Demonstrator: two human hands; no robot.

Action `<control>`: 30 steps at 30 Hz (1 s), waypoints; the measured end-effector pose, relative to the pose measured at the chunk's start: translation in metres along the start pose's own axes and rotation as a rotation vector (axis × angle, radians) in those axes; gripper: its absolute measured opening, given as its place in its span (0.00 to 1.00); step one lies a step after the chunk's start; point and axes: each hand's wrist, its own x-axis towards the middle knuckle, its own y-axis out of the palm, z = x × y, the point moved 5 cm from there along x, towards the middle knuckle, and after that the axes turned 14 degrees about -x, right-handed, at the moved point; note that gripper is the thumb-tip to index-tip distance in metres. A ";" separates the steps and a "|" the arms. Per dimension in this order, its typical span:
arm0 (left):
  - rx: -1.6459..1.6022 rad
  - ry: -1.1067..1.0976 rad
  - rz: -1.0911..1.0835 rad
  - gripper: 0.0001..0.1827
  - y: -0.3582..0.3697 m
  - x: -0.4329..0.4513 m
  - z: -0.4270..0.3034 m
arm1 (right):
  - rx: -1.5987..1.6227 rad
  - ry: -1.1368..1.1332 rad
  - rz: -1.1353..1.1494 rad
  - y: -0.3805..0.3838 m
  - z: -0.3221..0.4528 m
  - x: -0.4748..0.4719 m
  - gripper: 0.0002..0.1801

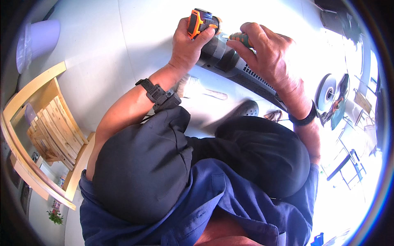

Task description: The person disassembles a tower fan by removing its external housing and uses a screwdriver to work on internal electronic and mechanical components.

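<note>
My left hand (192, 43) grips an orange and black device (203, 24), whose exact kind I cannot tell, at the top of the view. My right hand (267, 52) holds a screwdriver by its green and orange handle (241, 39), the tip pointing left towards a long dark plastic housing (234, 63) with vent slots. That housing runs slantwise beneath both hands, from the orange device down to my right wrist. Glare and my fingers hide where the screwdriver's tip meets it.
A brush (189, 87) with a pale handle lies on the floor below the housing. Wooden furniture (58, 129) and a lilac bin (44, 38) stand at the left. Round discs (326, 92) and a folding chair (347, 163) are at the right. A dark clog (247, 109) is near my knees.
</note>
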 end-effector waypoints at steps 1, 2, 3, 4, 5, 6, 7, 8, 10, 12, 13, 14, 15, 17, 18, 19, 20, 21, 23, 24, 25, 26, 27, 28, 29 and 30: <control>0.001 -0.001 0.003 0.29 0.000 0.000 0.001 | 0.059 0.045 0.006 -0.004 0.000 0.000 0.16; -0.028 0.002 -0.001 0.29 0.000 -0.001 0.002 | 0.118 0.091 0.012 -0.006 -0.001 0.000 0.15; -0.058 0.004 -0.003 0.28 0.001 -0.001 0.002 | 0.116 0.096 0.010 -0.009 -0.003 0.000 0.15; -0.057 0.001 0.004 0.28 0.003 -0.001 0.001 | 0.090 0.097 -0.003 -0.011 -0.005 0.001 0.15; -0.084 -0.015 0.005 0.27 0.004 -0.002 0.000 | 0.063 0.099 -0.016 -0.013 -0.006 0.001 0.15; -0.111 -0.028 0.007 0.25 0.005 0.000 -0.001 | 0.089 0.114 -0.034 -0.016 -0.009 0.000 0.14; -0.110 -0.029 0.016 0.25 0.005 0.001 0.000 | 0.085 0.122 -0.037 -0.019 -0.013 -0.002 0.14; -0.126 -0.027 0.021 0.25 0.004 0.001 0.002 | 0.119 0.137 -0.107 -0.025 -0.019 -0.005 0.15; -0.159 -0.014 0.034 0.23 0.003 0.002 0.002 | 0.216 0.234 -0.208 -0.038 -0.036 -0.017 0.15; -0.181 -0.020 0.039 0.22 0.004 0.002 0.001 | 0.225 0.389 -0.179 -0.054 -0.065 -0.040 0.13; -0.202 -0.017 0.033 0.21 0.003 0.003 0.000 | 0.202 0.454 -0.199 -0.059 -0.083 -0.050 0.13; -0.169 -0.015 0.037 0.20 -0.005 0.004 0.002 | 0.153 0.488 -0.201 -0.062 -0.102 -0.060 0.13; -0.194 -0.029 0.085 0.20 0.009 0.008 0.001 | 0.059 0.558 -0.191 -0.077 -0.118 -0.078 0.14; -0.137 -0.012 0.059 0.21 -0.002 0.004 -0.008 | -0.084 0.572 -0.130 -0.065 -0.139 -0.081 0.12; -0.101 -0.026 0.085 0.21 -0.002 0.008 -0.006 | -0.048 0.553 -0.144 -0.070 -0.153 -0.093 0.12; -0.106 -0.024 0.084 0.21 0.000 0.009 -0.006 | -0.011 0.530 -0.159 -0.071 -0.173 -0.104 0.11; -0.078 -0.006 0.090 0.21 0.000 0.009 -0.009 | -0.358 0.219 -0.065 -0.070 -0.168 -0.094 0.11; -0.051 0.013 0.095 0.21 0.000 0.009 -0.013 | -0.697 -0.105 -0.082 -0.069 -0.159 -0.088 0.11; -0.042 0.043 0.111 0.21 0.003 0.010 -0.023 | 0.183 0.346 0.168 -0.039 -0.182 -0.098 0.12; -0.043 0.047 0.105 0.21 -0.005 0.008 -0.030 | 0.433 0.460 0.271 -0.009 -0.192 -0.103 0.12; -0.063 0.044 0.120 0.21 -0.004 0.007 -0.033 | 0.261 0.366 0.393 0.029 -0.212 -0.122 0.12; -0.068 0.050 0.097 0.22 0.002 0.001 -0.044 | 0.287 0.214 0.367 0.050 -0.201 -0.117 0.12; -0.093 0.002 0.114 0.26 0.000 -0.004 -0.049 | 0.302 0.067 0.339 0.066 -0.184 -0.109 0.12; -0.048 -0.023 0.163 0.30 -0.003 -0.010 -0.056 | 0.198 0.041 0.485 0.093 -0.179 -0.108 0.13; -0.001 -0.051 0.203 0.33 -0.004 -0.018 -0.059 | 0.099 0.008 0.632 0.117 -0.170 -0.108 0.13; -0.099 -0.055 0.156 0.32 0.003 -0.028 -0.065 | 0.109 -0.006 0.632 0.127 -0.157 -0.099 0.13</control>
